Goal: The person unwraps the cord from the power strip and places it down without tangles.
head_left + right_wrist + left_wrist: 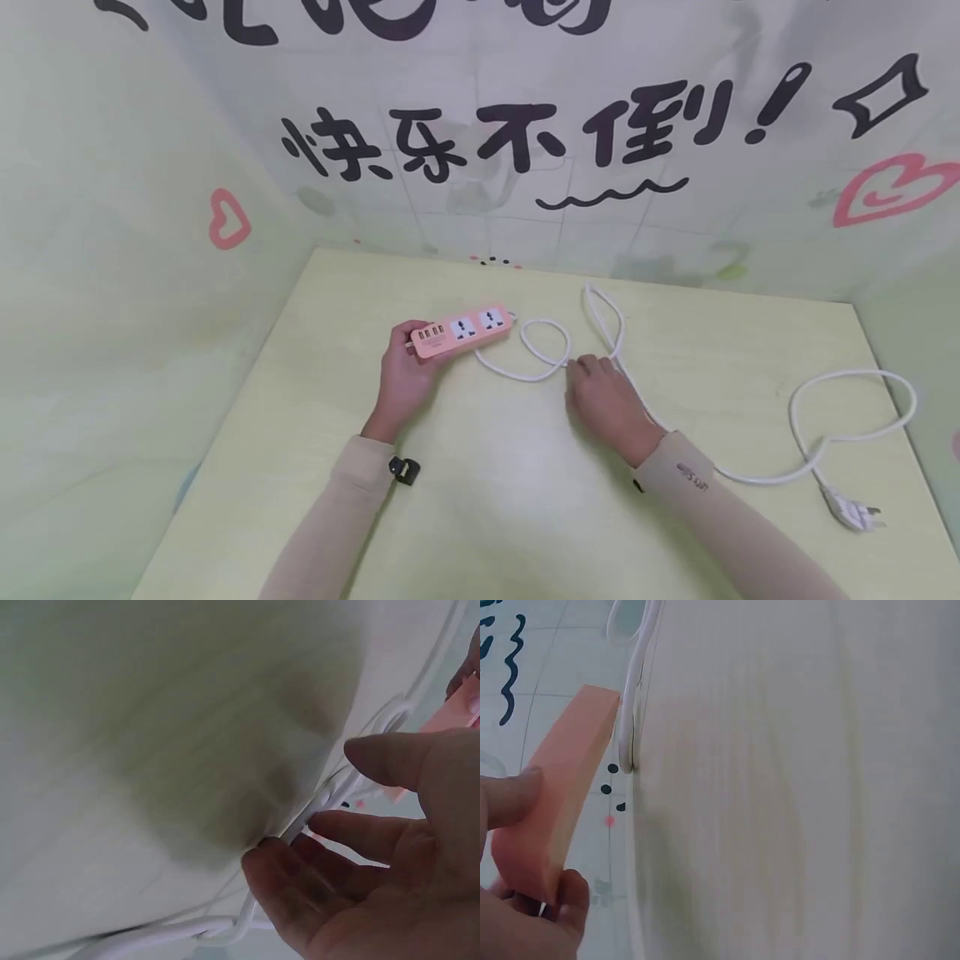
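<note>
My left hand (405, 367) grips a pink power strip (442, 345) by its left end, and the strip slants up to the right. Its face shows two white sockets and several USB ports. In the left wrist view, the thumb lies on the strip's plain back (559, 780), with curled fingers at its lower end. From the strip a white power cord (525, 380) loops across to my right hand (603, 404). There the fingers curl at the cord (300, 823), while the thumb stands apart from them in the right wrist view.
More cord (757, 481) runs right along the pale tabletop (487, 500) into a large loop. The white plug (851, 510) lies near the table's right edge. A printed wall covering (480, 225) with black writing rises behind the table.
</note>
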A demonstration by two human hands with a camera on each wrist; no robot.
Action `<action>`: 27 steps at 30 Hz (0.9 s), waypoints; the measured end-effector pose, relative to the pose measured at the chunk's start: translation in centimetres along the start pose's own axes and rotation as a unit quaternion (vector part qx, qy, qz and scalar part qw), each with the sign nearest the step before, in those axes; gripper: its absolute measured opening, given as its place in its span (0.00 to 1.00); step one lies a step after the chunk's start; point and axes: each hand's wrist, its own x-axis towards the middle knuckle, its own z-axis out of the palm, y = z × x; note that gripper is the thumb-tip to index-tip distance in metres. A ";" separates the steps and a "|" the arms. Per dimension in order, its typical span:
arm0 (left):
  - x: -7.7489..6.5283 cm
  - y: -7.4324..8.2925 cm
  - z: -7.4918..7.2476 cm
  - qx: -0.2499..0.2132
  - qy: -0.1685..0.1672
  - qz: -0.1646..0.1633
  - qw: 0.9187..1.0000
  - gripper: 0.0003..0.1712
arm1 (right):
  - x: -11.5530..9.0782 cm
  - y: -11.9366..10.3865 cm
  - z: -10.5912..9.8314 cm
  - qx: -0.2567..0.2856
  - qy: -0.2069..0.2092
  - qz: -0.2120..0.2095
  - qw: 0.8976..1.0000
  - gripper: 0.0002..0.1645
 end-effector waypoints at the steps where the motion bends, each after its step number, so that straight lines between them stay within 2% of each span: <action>1: 0.1 0.1 0.2 0.026 0.001 0.002 1.000 0.38 | -0.2 -0.3 0.1 0.003 -0.004 -0.001 1.000 0.22; 4: 0.1 0.4 0.6 0.096 -0.002 -0.006 0.995 0.36 | -0.5 -0.8 0.4 -0.021 -0.021 -0.011 0.999 0.31; 9: 0.1 0.3 0.8 0.187 -0.024 -0.025 0.982 0.36 | -0.5 -0.9 0.5 -0.038 -0.038 -0.016 0.998 0.32; 15: 0.4 0.0 0.7 0.225 -0.044 -0.012 0.973 0.36 | -0.4 -0.7 0.5 -0.034 -0.031 -0.017 0.999 0.31; 20: 0.5 -0.1 0.7 0.232 -0.054 -0.017 0.971 0.36 | -0.5 -0.6 0.5 -0.023 -0.028 -0.018 0.999 0.30; 22: 0.5 0.1 0.5 0.234 -0.062 -0.020 0.970 0.37 | -0.5 -0.5 0.3 -0.002 -0.040 -0.015 0.999 0.30; 25: 0.6 0.7 0.0 0.255 -0.090 -0.014 0.963 0.41 | -0.3 -0.2 -0.4 0.072 -0.071 -0.002 0.995 0.29; 27: 0.8 1.3 -0.4 0.273 -0.107 -0.001 0.956 0.43 | 0.0 0.1 -1.3 0.148 -0.102 0.027 0.983 0.28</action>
